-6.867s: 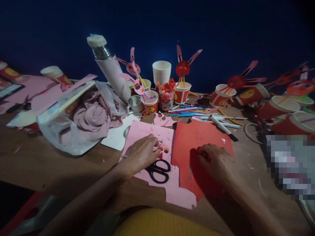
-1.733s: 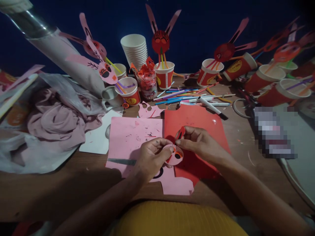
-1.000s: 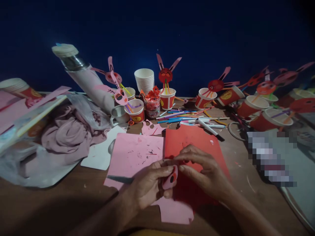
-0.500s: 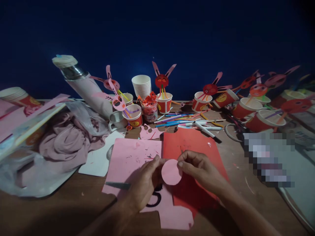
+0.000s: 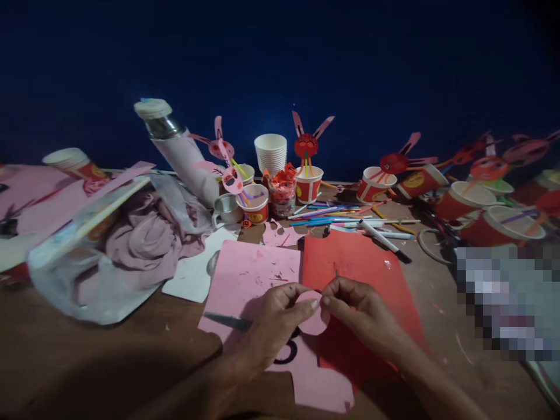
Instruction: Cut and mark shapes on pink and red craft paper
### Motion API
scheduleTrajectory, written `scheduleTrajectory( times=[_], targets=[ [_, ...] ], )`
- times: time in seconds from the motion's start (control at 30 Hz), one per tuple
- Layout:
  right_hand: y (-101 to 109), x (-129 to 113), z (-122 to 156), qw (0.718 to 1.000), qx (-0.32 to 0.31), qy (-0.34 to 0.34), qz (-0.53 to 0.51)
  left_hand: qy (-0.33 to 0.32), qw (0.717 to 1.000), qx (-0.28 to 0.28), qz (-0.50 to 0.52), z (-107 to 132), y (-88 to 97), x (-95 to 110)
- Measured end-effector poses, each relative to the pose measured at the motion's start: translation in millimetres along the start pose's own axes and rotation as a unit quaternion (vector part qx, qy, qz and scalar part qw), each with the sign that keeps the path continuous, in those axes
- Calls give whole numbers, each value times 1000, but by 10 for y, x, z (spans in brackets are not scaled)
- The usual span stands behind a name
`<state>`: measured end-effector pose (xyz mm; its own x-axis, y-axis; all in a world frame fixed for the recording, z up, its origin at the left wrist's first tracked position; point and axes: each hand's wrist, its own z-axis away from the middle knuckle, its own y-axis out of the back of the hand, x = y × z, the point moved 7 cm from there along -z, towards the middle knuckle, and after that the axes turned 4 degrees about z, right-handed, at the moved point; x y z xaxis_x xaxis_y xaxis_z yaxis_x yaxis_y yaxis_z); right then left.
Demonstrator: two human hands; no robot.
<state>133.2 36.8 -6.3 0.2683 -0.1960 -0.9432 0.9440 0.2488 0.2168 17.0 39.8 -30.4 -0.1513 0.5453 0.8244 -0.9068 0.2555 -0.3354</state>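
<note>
Both my hands pinch a small pink paper disc (image 5: 315,319) just above the table, its plain back towards me. My left hand (image 5: 273,324) grips its left edge with thumb and fingers. My right hand (image 5: 359,309) holds the top right edge between thumb and forefinger. Under the hands lie a pink paper sheet (image 5: 254,274) with bits cut out and a red paper sheet (image 5: 359,268). Black scissors (image 5: 286,353) rest on the pink sheet, partly hidden by my left hand.
Behind the sheets lie several coloured pens and straws (image 5: 341,213). Red paper cups with paper rabbit faces (image 5: 308,181) stand along the back and right. A stack of white cups (image 5: 271,153), a flask (image 5: 184,154) and a plastic bag with cloth (image 5: 126,245) stand left.
The disc was turned from its decorated face to its plain pink back. My hands have drawn closer together on it, and the view shifted slightly left.
</note>
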Motion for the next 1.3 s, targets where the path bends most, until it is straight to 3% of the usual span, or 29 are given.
scheduleTrajectory(
  times=[0.4,0.7,1.03,1.17,1.3],
  targets=[
    [204,12,-22,999,42,-9,3,-85,994,22,57,112,171,241],
    [437,-65,-69,992,60,19,108,-33,997,44,46,69,403,227],
    [189,-351,-300,949,51,97,296,-42,991,37,120,0,539,303],
    [96,-408,-377,923,47,136,358,-15,966,90,243,-18,727,355],
    [102,-383,-422,919,52,136,366,-23,947,119,297,-12,865,453]
  ],
)
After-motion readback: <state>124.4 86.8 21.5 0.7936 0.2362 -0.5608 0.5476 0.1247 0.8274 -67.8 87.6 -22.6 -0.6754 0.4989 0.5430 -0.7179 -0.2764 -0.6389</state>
